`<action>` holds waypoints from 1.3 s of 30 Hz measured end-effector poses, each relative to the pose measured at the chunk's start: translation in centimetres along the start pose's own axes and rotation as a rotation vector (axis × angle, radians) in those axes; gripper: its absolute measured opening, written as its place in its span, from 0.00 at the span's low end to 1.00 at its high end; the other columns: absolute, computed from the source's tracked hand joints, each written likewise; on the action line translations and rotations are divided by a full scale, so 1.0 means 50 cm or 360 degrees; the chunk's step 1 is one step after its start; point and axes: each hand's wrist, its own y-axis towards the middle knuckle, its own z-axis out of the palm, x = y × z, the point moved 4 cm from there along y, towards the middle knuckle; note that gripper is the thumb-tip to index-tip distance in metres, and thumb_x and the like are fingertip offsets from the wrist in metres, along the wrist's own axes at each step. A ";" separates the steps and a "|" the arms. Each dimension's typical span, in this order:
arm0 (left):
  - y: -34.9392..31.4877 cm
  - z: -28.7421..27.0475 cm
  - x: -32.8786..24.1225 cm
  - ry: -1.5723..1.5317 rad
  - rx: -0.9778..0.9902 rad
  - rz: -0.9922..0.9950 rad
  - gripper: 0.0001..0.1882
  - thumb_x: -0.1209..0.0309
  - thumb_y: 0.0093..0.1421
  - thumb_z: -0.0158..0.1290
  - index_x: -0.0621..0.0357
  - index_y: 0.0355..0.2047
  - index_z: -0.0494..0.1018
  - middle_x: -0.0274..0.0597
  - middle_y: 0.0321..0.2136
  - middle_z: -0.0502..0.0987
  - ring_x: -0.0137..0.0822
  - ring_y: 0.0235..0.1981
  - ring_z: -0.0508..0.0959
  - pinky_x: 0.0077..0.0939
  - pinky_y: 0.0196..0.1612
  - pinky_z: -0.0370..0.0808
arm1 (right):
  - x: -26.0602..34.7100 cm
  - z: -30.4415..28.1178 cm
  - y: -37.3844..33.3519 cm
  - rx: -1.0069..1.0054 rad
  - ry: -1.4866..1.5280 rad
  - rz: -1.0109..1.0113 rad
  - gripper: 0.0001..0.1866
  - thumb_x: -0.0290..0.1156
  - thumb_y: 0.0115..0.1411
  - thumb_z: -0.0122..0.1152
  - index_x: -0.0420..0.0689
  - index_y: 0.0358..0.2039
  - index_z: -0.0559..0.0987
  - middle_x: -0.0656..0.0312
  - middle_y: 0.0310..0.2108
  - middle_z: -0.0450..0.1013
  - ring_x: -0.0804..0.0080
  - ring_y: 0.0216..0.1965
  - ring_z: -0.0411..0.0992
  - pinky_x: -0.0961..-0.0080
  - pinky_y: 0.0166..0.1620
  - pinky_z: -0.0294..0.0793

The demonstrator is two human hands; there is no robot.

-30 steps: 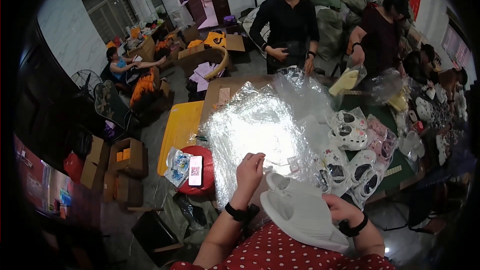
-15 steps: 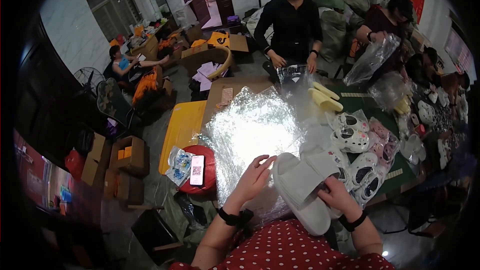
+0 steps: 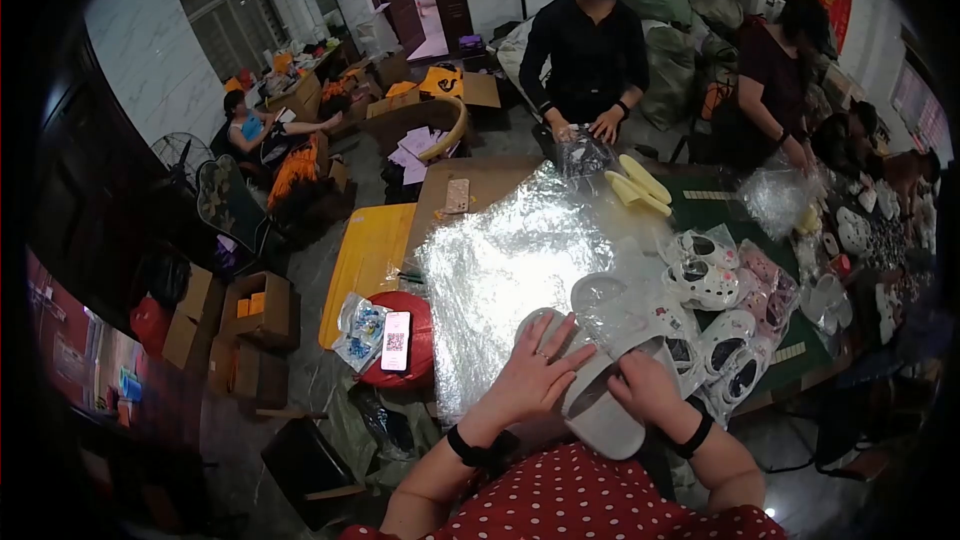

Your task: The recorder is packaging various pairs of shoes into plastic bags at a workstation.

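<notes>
A pair of light grey slide sandals [image 3: 608, 428] lies tilted before me at the near edge of the table. My left hand [image 3: 535, 370] rests on one sandal with its fingers spread. At the strap, the fingers of my right hand [image 3: 645, 388] are curled in and grip the sandals; their tips are hidden. Just beyond, more grey footwear [image 3: 598, 292] shows under clear plastic. Shiny plastic film [image 3: 515, 250] covers the table to the left of the sandals. White clogs [image 3: 705, 280] in clear bags sit right of my right hand.
A red round stool [image 3: 415, 370] bears a phone [image 3: 396, 340] and a bag of small blue pieces [image 3: 358, 330]. Yellow slides [image 3: 640, 188] lie at the far side. Two co-workers stand beyond the table, one handling a bag [image 3: 585, 152]. Cardboard boxes [image 3: 262, 315] stand at left.
My left hand has come down onto the sandal from beside it. The sandals have turned and shifted slightly left. The co-worker at right has lowered the clear bag.
</notes>
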 end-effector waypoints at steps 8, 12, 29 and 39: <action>-0.014 -0.012 -0.007 -0.0032 0.0101 -0.0022 0.24 0.64 0.64 0.44 0.37 0.61 0.67 0.41 0.68 0.52 0.56 0.68 0.50 0.59 0.66 0.46 | 0.021 0.034 0.040 0.0094 -0.0034 -0.0018 0.14 0.33 0.54 0.59 0.38 0.37 0.71 0.47 0.32 0.70 0.47 0.36 0.71 0.56 0.40 0.72; -0.018 -0.031 -0.003 -0.0029 0.0055 -0.0068 0.24 0.65 0.64 0.42 0.38 0.61 0.66 0.39 0.68 0.54 0.53 0.68 0.51 0.59 0.67 0.45 | 0.039 0.048 0.052 0.0059 -0.0032 -0.0035 0.15 0.34 0.54 0.59 0.38 0.39 0.71 0.47 0.35 0.70 0.47 0.38 0.71 0.55 0.41 0.72; -0.043 -0.038 0.082 -0.0337 -0.0526 -0.0591 0.24 0.69 0.67 0.38 0.56 0.63 0.61 0.58 0.66 0.54 0.63 0.66 0.52 0.47 0.67 0.50 | 0.131 0.028 0.013 0.0372 -0.0337 -0.0262 0.13 0.35 0.57 0.57 0.40 0.38 0.71 0.53 0.37 0.68 0.55 0.39 0.71 0.62 0.36 0.77; -0.038 -0.039 0.071 -0.0480 -0.0534 -0.0541 0.24 0.68 0.68 0.37 0.57 0.64 0.60 0.59 0.67 0.52 0.64 0.66 0.51 0.47 0.67 0.49 | 0.085 -0.012 -0.002 0.0118 -0.0385 -0.0036 0.12 0.37 0.56 0.58 0.41 0.36 0.73 0.53 0.35 0.69 0.54 0.38 0.71 0.60 0.35 0.76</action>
